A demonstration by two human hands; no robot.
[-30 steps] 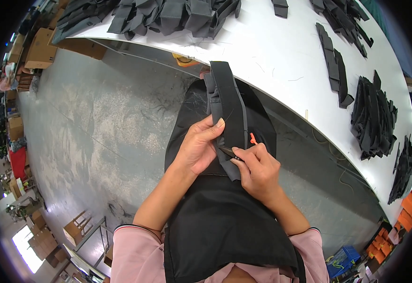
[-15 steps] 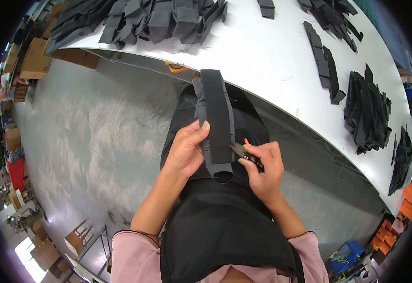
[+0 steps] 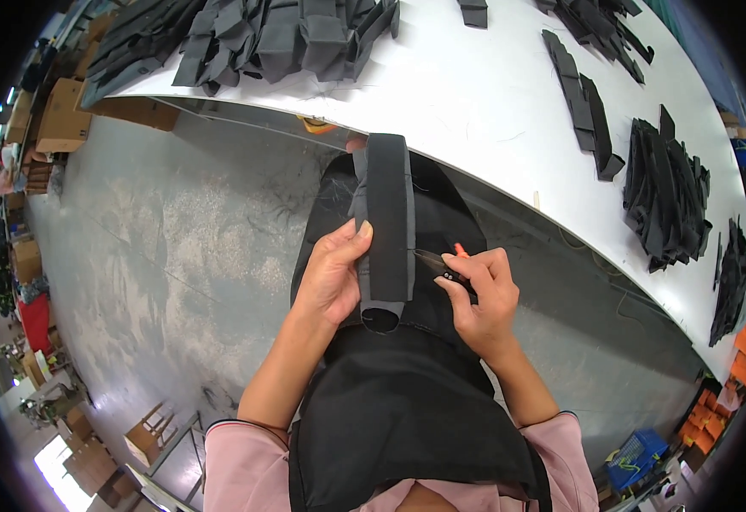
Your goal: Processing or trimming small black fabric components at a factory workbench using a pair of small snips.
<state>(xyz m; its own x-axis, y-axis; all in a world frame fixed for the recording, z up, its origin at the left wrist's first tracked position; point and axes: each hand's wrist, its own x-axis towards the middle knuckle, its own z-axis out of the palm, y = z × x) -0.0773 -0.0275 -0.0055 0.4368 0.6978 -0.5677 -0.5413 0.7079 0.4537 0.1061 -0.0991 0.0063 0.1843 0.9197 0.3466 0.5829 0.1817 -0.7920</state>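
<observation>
A: Hands?
B: Apart, both busy. Left hand (image 3: 339, 260) is clamped on the dark fabric strip (image 3: 388, 213), thumb on top at its left side. Right hand (image 3: 485, 294) grips small dark snips (image 3: 432, 259), with an orange-red piece (image 3: 461, 250) showing past the fingers.

A: Where's the strip?
B: Over the person's lap, lengthwise away from the body, ahead of the black apron's (image 3: 390, 401) bib. Far end overlaps the near edge of the white table (image 3: 475, 94) in this view. Near end curls round a dark opening.

A: Snips on it?
B: Open side of the grip faces the strip; tips point at its right edge, right by a loose thread (image 3: 411, 250). Whether they touch it can't be told, too fine to resolve.

A: How far along?
B: Mid-piece, by the look of it. That thread looks uncut, so that spot reads as not done. Underside is hidden.

A: Other pieces?
B: Big heap (image 3: 292, 38) of similar dark ones at the table's left, a bundle (image 3: 664, 196) at its right. Nothing marks finished from waiting, so no tally of what's left.
</observation>
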